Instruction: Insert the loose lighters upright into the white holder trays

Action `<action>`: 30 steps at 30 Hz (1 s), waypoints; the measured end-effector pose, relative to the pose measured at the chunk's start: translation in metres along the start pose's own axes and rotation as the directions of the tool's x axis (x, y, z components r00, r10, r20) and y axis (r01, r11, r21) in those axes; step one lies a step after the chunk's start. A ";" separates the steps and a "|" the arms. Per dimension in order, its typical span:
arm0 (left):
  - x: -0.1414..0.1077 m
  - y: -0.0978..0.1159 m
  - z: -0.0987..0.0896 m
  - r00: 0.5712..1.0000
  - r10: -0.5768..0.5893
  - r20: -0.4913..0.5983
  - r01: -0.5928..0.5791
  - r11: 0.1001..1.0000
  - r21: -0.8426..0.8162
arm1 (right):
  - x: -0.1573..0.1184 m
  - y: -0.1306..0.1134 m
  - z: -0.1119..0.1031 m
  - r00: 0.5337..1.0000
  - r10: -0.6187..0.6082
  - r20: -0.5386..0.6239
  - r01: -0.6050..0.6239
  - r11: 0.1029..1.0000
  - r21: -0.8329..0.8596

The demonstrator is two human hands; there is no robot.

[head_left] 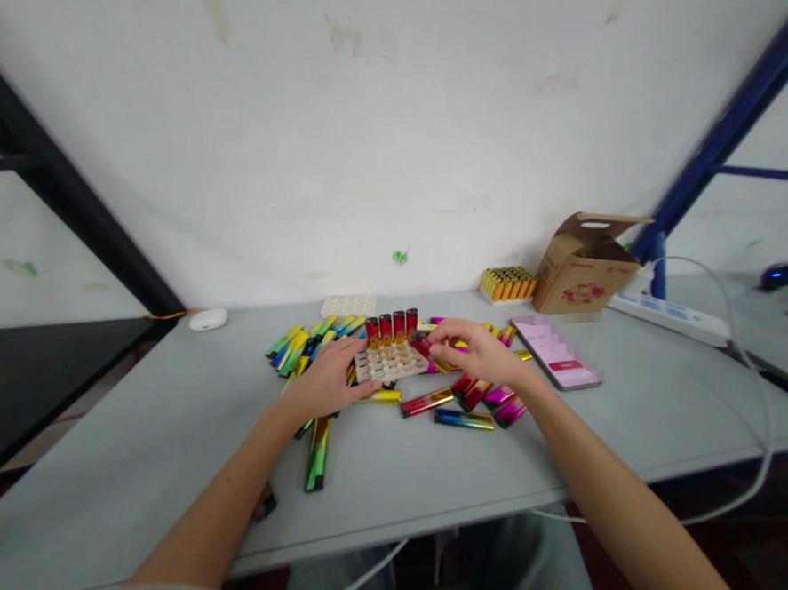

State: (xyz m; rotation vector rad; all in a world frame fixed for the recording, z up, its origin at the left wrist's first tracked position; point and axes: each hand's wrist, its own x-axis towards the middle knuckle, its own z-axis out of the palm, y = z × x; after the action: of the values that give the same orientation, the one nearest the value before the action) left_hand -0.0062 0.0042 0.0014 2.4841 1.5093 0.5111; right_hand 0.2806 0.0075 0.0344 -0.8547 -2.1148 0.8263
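Observation:
A pale tray with rows of holes (393, 364) lies on the table, and several red-and-gold lighters (392, 328) stand upright in a row along its back. My left hand (331, 379) grips the tray's left side, with the thumb at the near corner and the fingers toward the back. At the tray's right end, my right hand (470, 348) is closed on a red lighter (421, 343), held tilted between the fingertips. Loose green, yellow and blue lighters (289, 346) are heaped at the left; red, pink and blue ones (464, 418) lie at the right and in front.
Behind the tray rests another pale tray (347, 306). A filled tray of orange-yellow lighters (508, 284) stands beside an opened cardboard box (586, 270). To the right are a phone (554, 352) and a white power strip (669, 318). A white case (208, 320) sits back left.

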 end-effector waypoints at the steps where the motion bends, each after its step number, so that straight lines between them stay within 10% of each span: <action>1: 0.000 0.000 0.000 1.000 0.001 -0.001 -0.001 1.000 -0.002 | 0.001 0.000 0.001 0.996 0.040 -0.076 -0.032 0.994 0.106; 6: 0.002 0.000 0.002 1.000 0.016 -0.022 -0.017 1.000 -0.006 | 0.011 0.006 0.009 0.922 0.351 -0.162 -0.158 0.724 0.671; 11: 0.002 0.000 0.002 1.000 0.024 -0.018 -0.024 1.000 0.017 | 0.014 0.008 0.011 0.850 0.516 -0.106 -0.187 0.483 0.856; 30: 0.001 -0.002 0.005 0.999 0.035 -0.034 -0.032 0.995 0.091 | 0.008 0.003 0.007 0.922 0.348 0.172 -0.227 0.124 0.966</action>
State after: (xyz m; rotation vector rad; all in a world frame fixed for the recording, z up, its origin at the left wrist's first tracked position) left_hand -0.0050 0.0061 -0.0038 2.5857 1.5395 0.5063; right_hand 0.2714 0.0138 0.0308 -0.4879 -0.8127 1.9975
